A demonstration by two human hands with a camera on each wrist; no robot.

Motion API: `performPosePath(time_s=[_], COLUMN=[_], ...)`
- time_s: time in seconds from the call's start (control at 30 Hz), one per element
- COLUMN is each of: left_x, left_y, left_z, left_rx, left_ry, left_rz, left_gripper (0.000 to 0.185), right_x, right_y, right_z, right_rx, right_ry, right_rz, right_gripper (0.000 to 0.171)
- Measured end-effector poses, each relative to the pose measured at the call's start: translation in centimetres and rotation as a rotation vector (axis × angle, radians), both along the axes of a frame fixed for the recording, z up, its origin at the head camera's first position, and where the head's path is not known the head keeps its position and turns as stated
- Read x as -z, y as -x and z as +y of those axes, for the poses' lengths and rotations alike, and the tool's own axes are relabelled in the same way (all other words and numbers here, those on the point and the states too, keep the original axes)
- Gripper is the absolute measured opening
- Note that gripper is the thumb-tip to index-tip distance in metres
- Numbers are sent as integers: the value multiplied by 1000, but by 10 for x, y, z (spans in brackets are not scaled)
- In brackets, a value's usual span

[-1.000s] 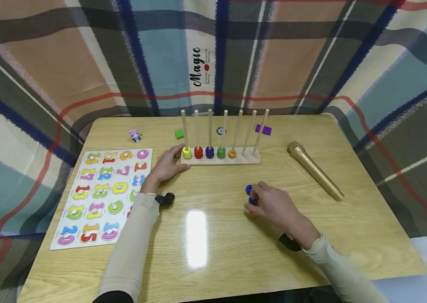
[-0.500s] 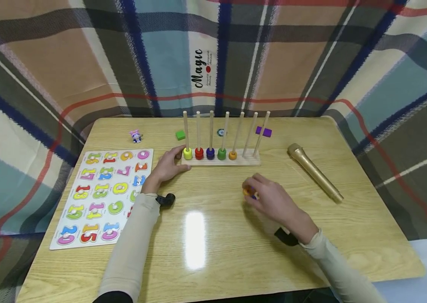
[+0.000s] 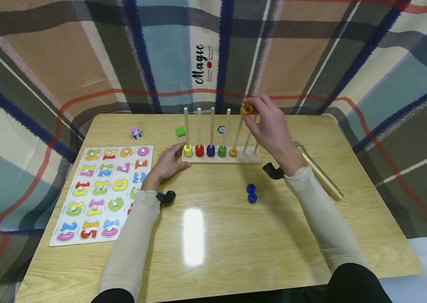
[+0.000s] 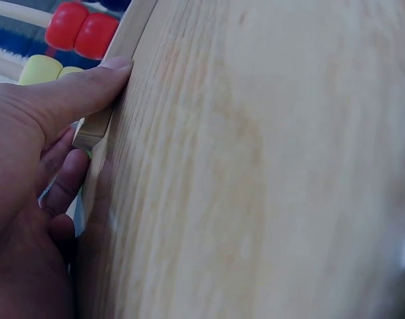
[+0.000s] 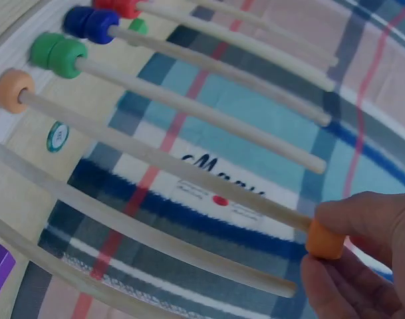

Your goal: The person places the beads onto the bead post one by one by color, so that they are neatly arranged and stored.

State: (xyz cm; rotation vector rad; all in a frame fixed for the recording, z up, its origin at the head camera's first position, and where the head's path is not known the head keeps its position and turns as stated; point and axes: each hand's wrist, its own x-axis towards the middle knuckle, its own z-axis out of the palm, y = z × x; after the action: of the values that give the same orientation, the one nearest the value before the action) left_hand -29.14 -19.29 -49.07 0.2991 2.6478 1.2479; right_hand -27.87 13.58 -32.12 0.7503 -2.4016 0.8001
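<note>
A wooden peg rack [image 3: 250, 158] stands near the back of the table. My left hand [image 3: 168, 163] grips its left end, the thumb along the front edge and the other fingers curled behind. Yellow, red, blue and green beads sit low on the left pegs, and one orange bead [image 5: 14, 91] on the fifth. Between thumb and fingers, my right hand [image 3: 272, 128] pinches another orange bead [image 5: 325, 239], right at the top of that fifth peg [image 5: 169, 163]. Two blue beads [image 3: 252, 197] lie together on the table in front of the rack.
On the left lies a number puzzle board [image 3: 116, 235]. A gold microphone [image 3: 323, 179] lies at the right, partly behind my right arm. Behind the rack are a green block [image 3: 180, 132], a small round piece [image 3: 221, 129] and a purple block [image 5: 0, 271]. A small figurine [image 3: 135, 132] stands back left.
My right hand has picked the orange bead up from beside the blue beads and carried it up and back to the fifth peg's top. The left hand has stayed on the rack.
</note>
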Motion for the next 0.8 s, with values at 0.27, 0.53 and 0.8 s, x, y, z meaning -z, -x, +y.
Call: performPosePath(time_s=[0.27,0.53,0.8], left_x=[-1,-2,-2], left_y=[1,-3,-2], left_z=[-1,-4,-1], left_rx=[1,-12,-17], left_ry=[-1,-18,-6], left_rz=[-10,-19,-18], left_gripper=[87,87,87], right_x=[-2,-3,15], right_y=[8,9,-3], right_z=[-4,-10,3], right_rx=[50,127,124], right_ry=[-78,-206,-110], right_rz=[-58,-113,76], right_gripper=[34,37,29])
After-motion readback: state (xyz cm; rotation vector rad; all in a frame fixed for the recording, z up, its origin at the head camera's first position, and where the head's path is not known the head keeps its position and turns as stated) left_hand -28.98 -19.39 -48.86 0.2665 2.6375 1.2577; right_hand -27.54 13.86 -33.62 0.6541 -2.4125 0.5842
